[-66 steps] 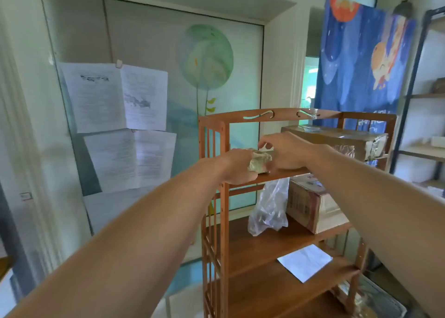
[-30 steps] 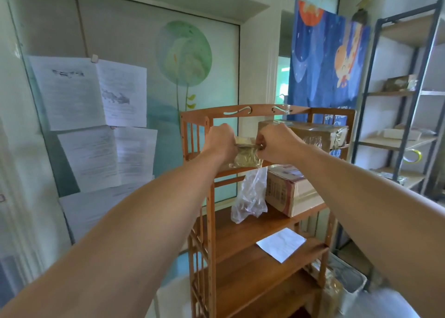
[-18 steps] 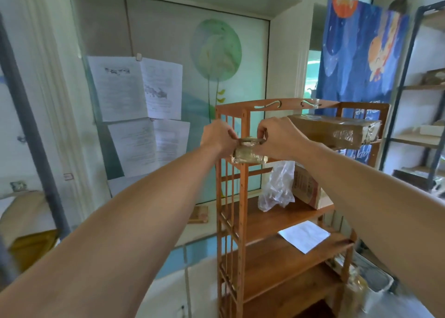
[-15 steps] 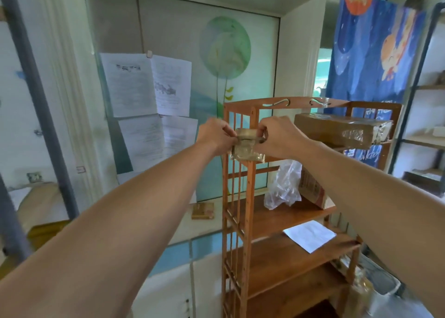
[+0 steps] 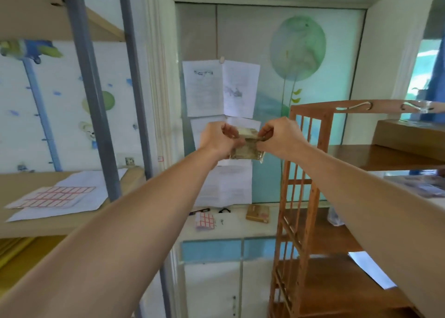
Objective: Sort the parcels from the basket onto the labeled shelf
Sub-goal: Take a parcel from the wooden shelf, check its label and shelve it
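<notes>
A small tan parcel (image 5: 246, 149) wrapped in shiny tape hangs in the air at chest height, pinched by its top edge between both hands. My left hand (image 5: 218, 139) grips its left corner and my right hand (image 5: 280, 137) grips its right corner. The parcel is held left of the wooden shelf (image 5: 310, 163), away from its boards. A long cardboard box (image 5: 409, 137) lies on that shelf's upper board at the far right. The basket is out of sight.
A grey metal rack (image 5: 96, 115) stands at the left, with label sheets (image 5: 51, 197) on its light board. Papers (image 5: 221, 88) are pinned to the glass panel ahead. On the white ledge below lie a small brown box (image 5: 257, 213) and stickers (image 5: 204, 220).
Both hands have carried the small parcel off the top of the wooden shelf and leftward. The view has swung left, so the shelf now sits at the right and the grey rack appears.
</notes>
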Tool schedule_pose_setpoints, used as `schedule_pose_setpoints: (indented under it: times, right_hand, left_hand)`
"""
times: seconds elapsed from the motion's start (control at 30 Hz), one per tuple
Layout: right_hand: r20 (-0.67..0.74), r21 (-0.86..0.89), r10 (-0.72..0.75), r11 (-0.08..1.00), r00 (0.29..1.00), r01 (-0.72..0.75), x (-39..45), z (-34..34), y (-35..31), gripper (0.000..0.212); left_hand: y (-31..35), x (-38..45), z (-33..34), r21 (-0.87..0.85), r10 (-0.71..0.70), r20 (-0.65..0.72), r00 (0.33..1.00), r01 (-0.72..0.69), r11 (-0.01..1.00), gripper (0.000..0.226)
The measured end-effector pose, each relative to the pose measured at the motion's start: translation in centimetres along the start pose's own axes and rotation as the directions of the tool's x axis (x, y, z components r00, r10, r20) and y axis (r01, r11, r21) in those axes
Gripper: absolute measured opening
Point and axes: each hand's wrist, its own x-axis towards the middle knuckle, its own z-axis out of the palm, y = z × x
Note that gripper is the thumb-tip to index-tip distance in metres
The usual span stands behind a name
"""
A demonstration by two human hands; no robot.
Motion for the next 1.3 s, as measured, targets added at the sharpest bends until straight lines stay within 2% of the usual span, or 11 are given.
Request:
schedule_pose_setpoints:
  times: [0.37, 0.47, 0.53, 0.63, 0.67, 0.73, 0.8, 0.9, 0.97, 1.2, 1.3]
  right_hand:
    - [0.08, 0.362, 0.039, 0.93, 0.996, -0.066, 1.8, 1.7, 1.2, 0.013]
    - [0.034, 0.433, 0.06, 0.899, 0.998, -0.069, 2.1, 2.4, 1.2, 0.011]
    - [-0.039, 0.507, 0.118, 0.858, 0.992, -0.082, 1.7, 3.3, 1.0, 0.017]
    - [-0.086, 0.625, 0.253, 0.767, 0.964, -0.146, 0.2, 4.4, 0.9, 0.041]
    - [-0.085, 0.671, 0.294, 0.723, 0.952, -0.164, -0.4, 4.7, 1.0, 0.044]
    - [-0.071, 0.753, 0.348, 0.633, 0.935, -0.179, -1.7, 5.1, 1.0, 0.043]
    - [-0.055, 0.808, 0.371, 0.562, 0.927, -0.177, -3.1, 5.2, 0.9, 0.038]
    - [-0.057, 0.865, 0.361, 0.483, 0.931, -0.135, -5.1, 5.1, 0.2, 0.025]
    - [-0.085, 0.872, 0.349, 0.48, 0.933, -0.101, -6.3, 5.0, -0.4, 0.025]
    - [-0.105, 0.89, 0.31, 0.453, 0.945, -0.05, -10.2, 5.7, -3.2, 0.025]
    - [-0.184, 0.876, 0.296, 0.481, 0.937, 0.02, -12.0, 6.7, -5.3, 0.036]
  left_hand:
    - [-2.1, 0.0, 0.3, -0.025, 0.008, -0.151, 0.989, -0.012, 1.0, 0.028]
    - [-2.2, -0.2, 0.6, -0.047, 0.001, -0.182, 0.983, -0.009, 0.999, 0.026]
    - [-2.3, -0.5, 0.7, -0.047, 0.014, -0.209, 0.978, -0.025, 0.999, 0.021]
    - [-1.8, -1.9, 0.9, -0.042, 0.067, -0.248, 0.967, -0.08, 0.996, 0.008]
    - [-1.7, -2.6, 1.2, -0.044, 0.067, -0.268, 0.961, -0.081, 0.996, 0.013]
    - [-2.1, -3.6, 1.7, -0.083, 0.041, -0.323, 0.946, -0.072, 0.994, 0.021]
    - [-2.3, -4.7, 2.0, -0.154, 0.006, -0.378, 0.926, -0.069, 0.986, 0.015]
    - [-2.2, -6.6, 2.3, -0.323, -0.074, -0.442, 0.894, -0.081, 0.943, 0.008]
    - [-2.3, -7.9, 2.4, -0.403, -0.112, -0.462, 0.88, -0.096, 0.91, 0.01]
    - [-3.2, -11.0, 0.6, -0.516, -0.143, -0.465, 0.874, -0.136, 0.846, 0.012]
    - [-3.7, -12.3, -1.3, -0.551, -0.116, -0.438, 0.892, -0.164, 0.818, 0.009]
